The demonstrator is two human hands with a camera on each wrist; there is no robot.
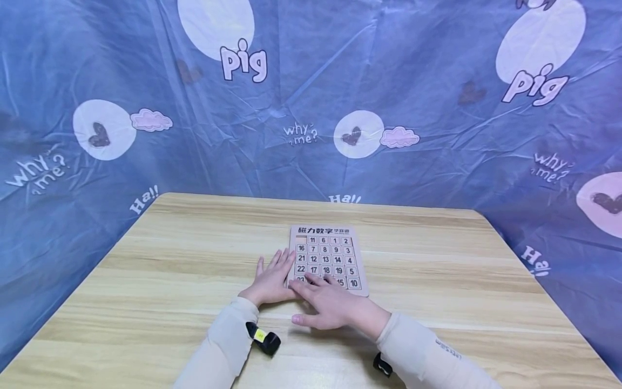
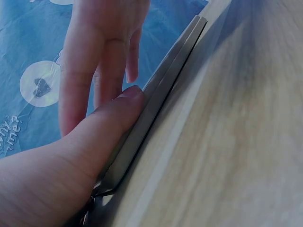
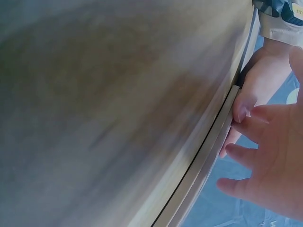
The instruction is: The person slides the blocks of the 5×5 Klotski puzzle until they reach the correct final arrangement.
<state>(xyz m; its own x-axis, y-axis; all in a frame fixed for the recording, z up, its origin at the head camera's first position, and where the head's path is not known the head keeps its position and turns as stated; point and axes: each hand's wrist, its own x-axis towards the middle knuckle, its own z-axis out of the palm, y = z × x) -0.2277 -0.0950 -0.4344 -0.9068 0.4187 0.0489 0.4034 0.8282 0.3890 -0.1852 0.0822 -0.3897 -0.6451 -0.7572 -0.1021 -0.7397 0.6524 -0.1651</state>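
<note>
A number sliding puzzle board (image 1: pixel 360 270) lies flat on the wooden table, with Chinese lettering along its top and rows of numbered tiles (image 1: pixel 325 259). At the grid's upper left corner, a bare slot (image 1: pixel 301 239) shows instead of a tile. My left hand (image 1: pixel 274 281) rests at the board's lower left edge, its fingers extended; in the left wrist view its thumb (image 2: pixel 120 109) lies against the board's side. Over the bottom row reaches my right hand (image 1: pixel 330 307), fingers fairly straight, fingertips at the tiles and hiding several numbers. Neither hand grips anything.
The light wooden table (image 1: pixel 170 259) extends around the board on all sides. A blue printed cloth (image 1: pixel 301 81) hangs behind it and along both sides. Black wrist straps (image 1: pixel 269 343) sit on the pale sleeves.
</note>
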